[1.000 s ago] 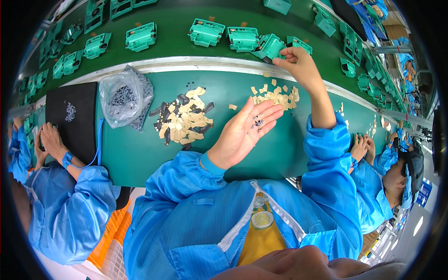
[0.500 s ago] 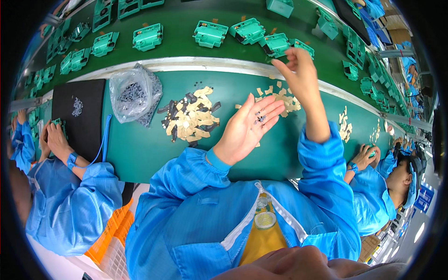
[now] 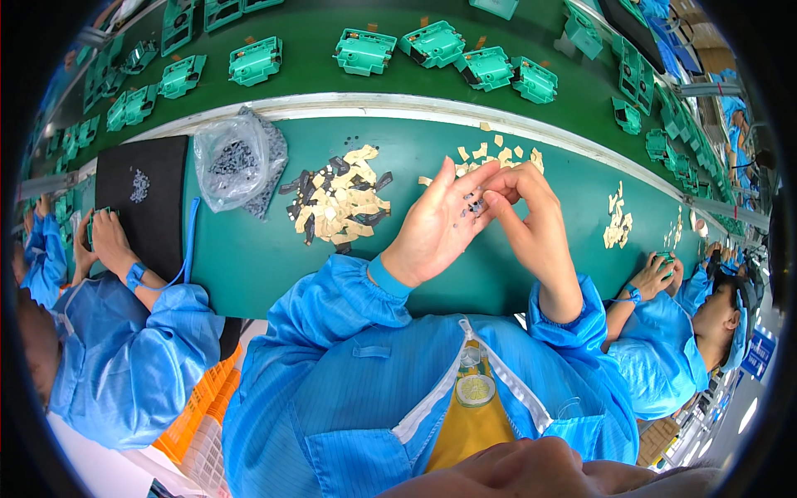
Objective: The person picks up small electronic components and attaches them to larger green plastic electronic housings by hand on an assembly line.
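Observation:
My left hand (image 3: pixel 432 224) lies palm up above the green table, its fingers stretched out flat. Several tiny dark grey-blue parts (image 3: pixel 471 206) rest loose on the palm and fingers. Over them, my right hand (image 3: pixel 531 212) has its thumb and forefinger brought together at the left fingers. Whatever is between those fingertips is too small or hidden to make out. Just beyond my hands lies a scatter of small cream pieces (image 3: pixel 501 154), partly covered by the fingers. A larger heap of cream strips and black pieces (image 3: pixel 342 203) sits left of my left hand.
Beyond a pale rail (image 3: pixel 374 108), green plastic housings (image 3: pixel 365 51) stand in rows on a dark green surface. A clear bag of small dark parts (image 3: pixel 237 166) and a black mat (image 3: pixel 137 216) lie leftward. Co-workers in blue sit on both sides.
My right hand has come back from beside a green housing past the rail, down to my left palm, and its fingers have closed. The housings have shifted slightly left.

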